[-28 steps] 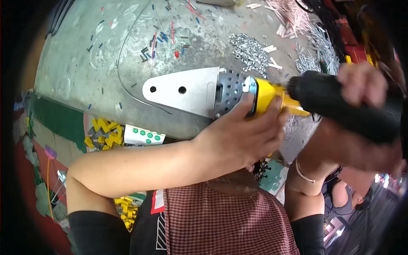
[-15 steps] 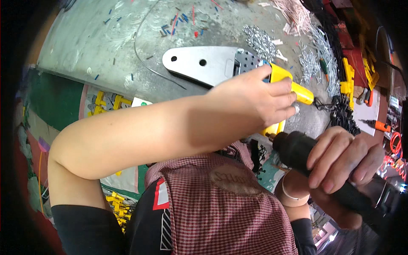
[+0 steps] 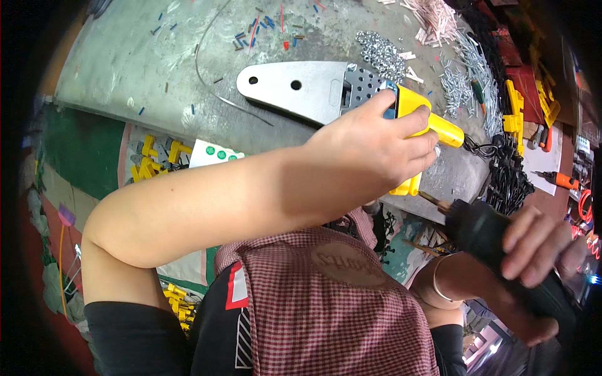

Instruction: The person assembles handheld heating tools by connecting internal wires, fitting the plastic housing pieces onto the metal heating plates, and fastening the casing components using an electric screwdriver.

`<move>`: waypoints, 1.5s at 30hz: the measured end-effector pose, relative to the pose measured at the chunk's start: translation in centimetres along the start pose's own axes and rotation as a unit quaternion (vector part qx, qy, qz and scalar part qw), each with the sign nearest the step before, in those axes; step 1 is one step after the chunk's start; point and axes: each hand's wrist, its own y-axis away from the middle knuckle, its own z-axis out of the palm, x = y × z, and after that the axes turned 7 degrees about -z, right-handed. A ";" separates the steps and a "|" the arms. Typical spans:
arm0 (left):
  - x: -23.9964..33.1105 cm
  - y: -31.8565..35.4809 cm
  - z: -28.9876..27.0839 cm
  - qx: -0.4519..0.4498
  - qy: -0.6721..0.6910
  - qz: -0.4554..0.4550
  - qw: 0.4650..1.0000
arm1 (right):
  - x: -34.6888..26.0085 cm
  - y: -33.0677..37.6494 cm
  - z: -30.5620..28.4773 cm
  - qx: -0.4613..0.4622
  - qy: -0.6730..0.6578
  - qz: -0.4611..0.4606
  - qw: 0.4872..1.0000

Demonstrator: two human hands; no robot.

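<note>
A tool with a flat silver metal blade and a yellow handle lies on the grey workbench. My left hand reaches across my body and grips the yellow handle, fingers wrapped over it. Lower right, my right hand holds a black power screwdriver, its bit pointing up-left toward the yellow handle's underside, a short gap away. A bracelet sits on my right wrist.
Piles of screws and nuts and loose wire offcuts litter the bench. Yellow plastic parts lie below the bench edge, more yellow parts and black cables at right. An orange tool rests far right.
My left hand has stayed gripped on the yellow handle. My right hand drew the black screwdriver away from the handle, down and to the right. The view shifted.
</note>
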 end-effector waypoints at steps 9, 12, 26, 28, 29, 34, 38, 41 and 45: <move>1.4 -0.3 1.6 -0.016 -0.037 -0.036 0.999 | 3.2 -0.3 -3.3 -0.199 -0.136 0.092 0.966; 1.6 -0.4 1.7 -0.014 -0.047 -0.040 0.998 | 3.7 -0.1 -3.5 -0.244 -0.171 0.068 0.952; -8.5 -1.8 -3.8 -0.013 -0.078 -0.200 0.977 | 1.4 -0.7 -7.9 0.308 -0.246 0.065 0.917; -8.7 -2.6 -2.8 -0.087 -0.140 -0.139 0.976 | 2.4 0.7 -8.6 0.358 -0.263 0.055 0.894; -8.7 -3.3 -2.3 -0.095 -0.176 -0.113 0.973 | 2.7 1.1 -8.8 0.365 -0.264 0.053 0.891; -8.1 -6.0 -1.9 -0.179 -0.260 -0.035 0.948 | 4.8 2.5 -9.3 0.402 -0.259 0.035 0.878; -9.0 -6.8 -2.0 -0.222 -0.252 -0.013 0.942 | 6.2 3.6 -9.2 0.435 -0.267 0.031 0.859; -8.6 -5.4 -3.3 -0.134 -0.080 -0.147 0.977 | 7.0 4.2 -8.5 0.472 -0.278 0.038 0.836; -3.8 -2.1 -3.9 -0.061 0.076 -0.220 0.971 | 7.3 4.3 -8.0 0.471 -0.300 0.038 0.828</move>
